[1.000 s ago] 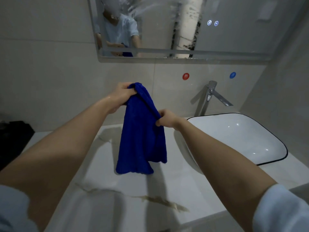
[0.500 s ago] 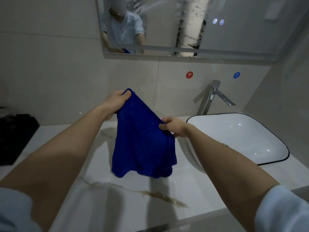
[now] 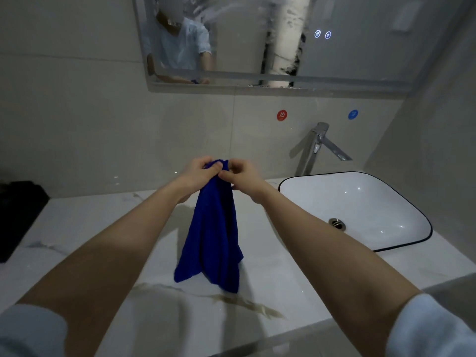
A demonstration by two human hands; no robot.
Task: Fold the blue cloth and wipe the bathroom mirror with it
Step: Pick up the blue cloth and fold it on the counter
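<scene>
Both hands pinch the cloth (image 3: pixel 210 240) at its top edge, left hand (image 3: pixel 197 173) and right hand (image 3: pixel 243 176) touching, corners brought together. Cloth hangs folded in half above the counter (image 3: pixel 77 228), left of the sink (image 3: pixel 360 210). Mirror (image 3: pixel 347 55) streaky, not wiped yet. Risk: layers hang uneven, so a loosened pinch drops one corner and undoes the fold.
</scene>
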